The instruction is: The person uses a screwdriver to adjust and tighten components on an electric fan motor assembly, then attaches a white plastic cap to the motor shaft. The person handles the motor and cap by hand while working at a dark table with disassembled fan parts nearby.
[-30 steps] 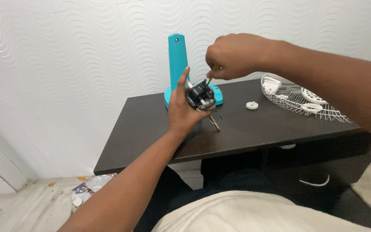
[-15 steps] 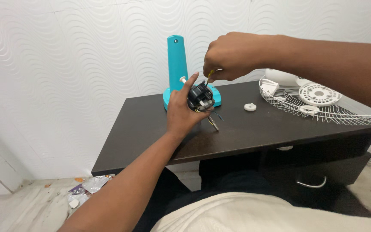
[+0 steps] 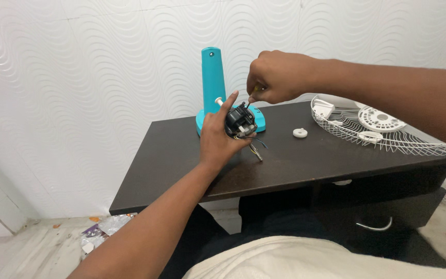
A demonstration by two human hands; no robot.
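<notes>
Fan motor (image 3: pixel 240 121), small black unit, held just above dark desk (image 3: pixel 181 155), in front of teal fan stand (image 3: pixel 213 82).

Head view: left hand (image 3: pixel 218 137) wraps motor from behind, fingers curled round it, white shaft poking up-left past fingertips; long axis appears tilted up toward stand. Loose wires hang below. Right hand (image 3: pixel 274 76) pinches screwdriver (image 3: pixel 251 95) from above, tip down at motor top.

Step looks like working a screw on motor; next move likely needs steady grip, tip seated squarely. White wire fan guard (image 3: pixel 378 129) and small white knob (image 3: pixel 300 133) lie right.

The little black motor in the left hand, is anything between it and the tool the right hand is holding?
Nothing visible. The right hand brings the thin tool straight down onto the black motor, which the left hand holds above the dark table.
</notes>
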